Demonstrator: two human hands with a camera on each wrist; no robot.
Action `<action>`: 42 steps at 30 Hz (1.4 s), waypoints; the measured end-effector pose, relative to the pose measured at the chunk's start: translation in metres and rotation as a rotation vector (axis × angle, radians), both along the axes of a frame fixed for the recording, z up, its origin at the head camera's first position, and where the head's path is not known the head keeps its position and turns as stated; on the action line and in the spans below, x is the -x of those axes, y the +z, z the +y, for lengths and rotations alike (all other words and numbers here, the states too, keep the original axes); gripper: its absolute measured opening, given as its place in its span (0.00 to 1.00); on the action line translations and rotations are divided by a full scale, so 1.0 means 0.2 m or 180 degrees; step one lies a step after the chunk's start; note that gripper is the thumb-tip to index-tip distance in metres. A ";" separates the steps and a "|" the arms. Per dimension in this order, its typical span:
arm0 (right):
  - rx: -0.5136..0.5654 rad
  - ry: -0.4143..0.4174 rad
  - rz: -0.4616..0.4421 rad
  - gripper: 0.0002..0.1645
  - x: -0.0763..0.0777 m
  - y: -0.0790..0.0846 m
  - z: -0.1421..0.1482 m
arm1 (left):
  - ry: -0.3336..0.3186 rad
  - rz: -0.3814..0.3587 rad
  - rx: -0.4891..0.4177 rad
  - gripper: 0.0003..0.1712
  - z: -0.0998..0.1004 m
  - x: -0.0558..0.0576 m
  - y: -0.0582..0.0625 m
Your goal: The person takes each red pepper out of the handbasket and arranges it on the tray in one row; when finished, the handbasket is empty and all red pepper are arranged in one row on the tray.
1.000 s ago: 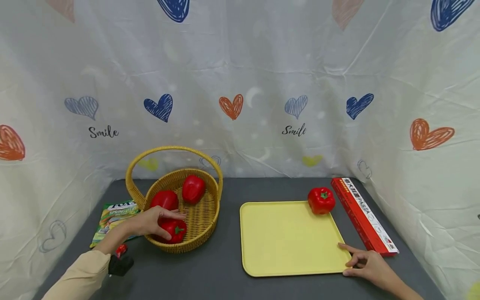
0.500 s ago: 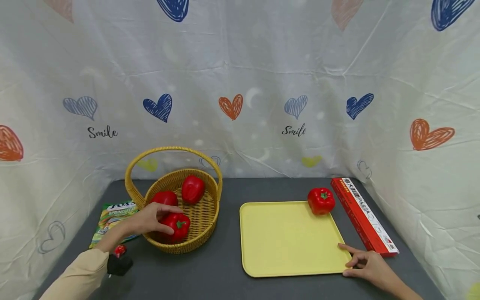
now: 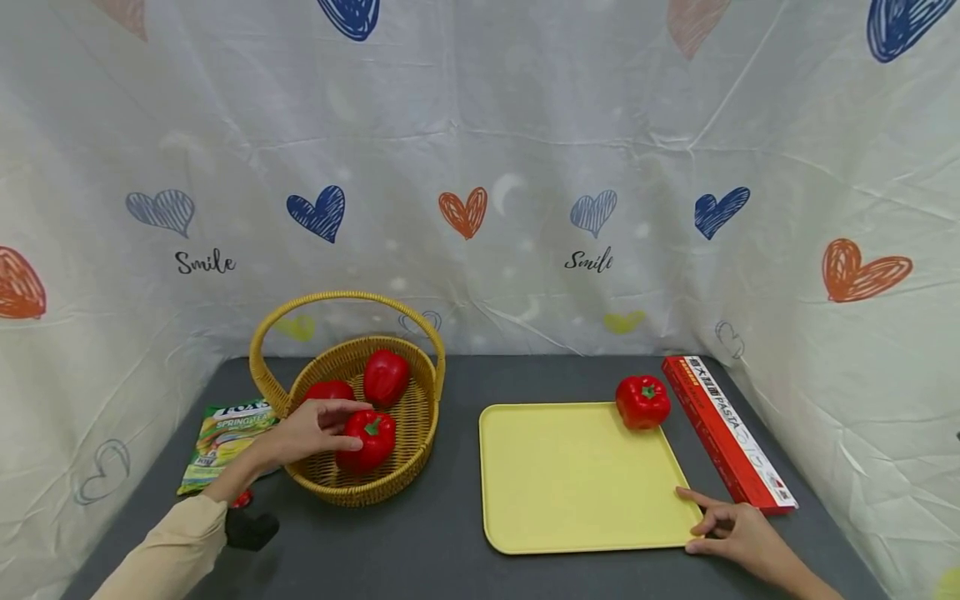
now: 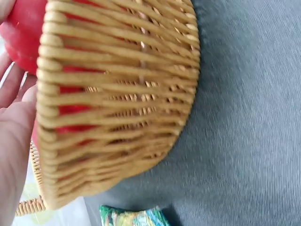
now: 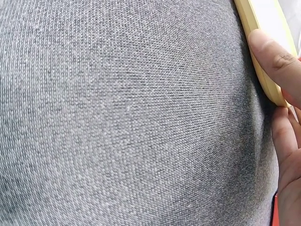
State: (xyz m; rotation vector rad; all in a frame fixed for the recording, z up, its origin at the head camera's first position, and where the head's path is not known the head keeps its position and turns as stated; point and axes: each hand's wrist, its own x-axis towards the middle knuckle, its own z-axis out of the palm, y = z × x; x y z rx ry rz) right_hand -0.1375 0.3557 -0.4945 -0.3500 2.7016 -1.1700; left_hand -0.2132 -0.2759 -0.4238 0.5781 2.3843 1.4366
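Note:
In the head view, my left hand (image 3: 311, 433) reaches over the near left rim of a yellow wicker basket (image 3: 408, 454) and grips a red bell pepper (image 3: 375, 442) from its left side, green stem showing. Two more red peppers lie in the basket: one (image 3: 327, 392) behind my hand and another (image 3: 386, 377) toward the back. The left wrist view catches the basket's woven wall (image 4: 122, 89), with red pepper (image 4: 21, 37) at its rim. My right hand (image 3: 738, 533) holds the near right corner of a yellow tray (image 3: 585, 479) between thumb (image 5: 268, 49) and fingers.
Another red pepper (image 3: 642, 402) sits at the tray's far right corner. A red pasta box (image 3: 727, 433) lies to the right. Left of the basket are a green snack bag (image 3: 225, 442) and a small red object (image 3: 242, 499). A printed curtain (image 3: 480, 167) hangs behind the grey table.
My left hand has taken hold of the near pepper and shifted it up and to the right, toward the basket's middle. My right hand and the tray have not moved.

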 end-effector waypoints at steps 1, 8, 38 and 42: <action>-0.0007 0.0000 0.0009 0.11 0.00 0.00 0.00 | 0.0058 0.0033 -0.0024 0.29 0.00 0.00 0.00; 0.0017 0.0005 0.0062 0.09 0.00 -0.01 0.00 | 0.0429 0.0086 -0.0465 0.31 0.06 0.01 0.02; 0.0125 0.0105 0.0276 0.09 -0.01 -0.02 0.02 | 0.0500 -0.0260 -0.1514 0.33 0.76 0.00 0.09; 0.0136 0.0115 0.0338 0.10 -0.01 -0.02 0.02 | 0.0380 -0.0256 -0.1664 0.33 0.90 0.04 0.04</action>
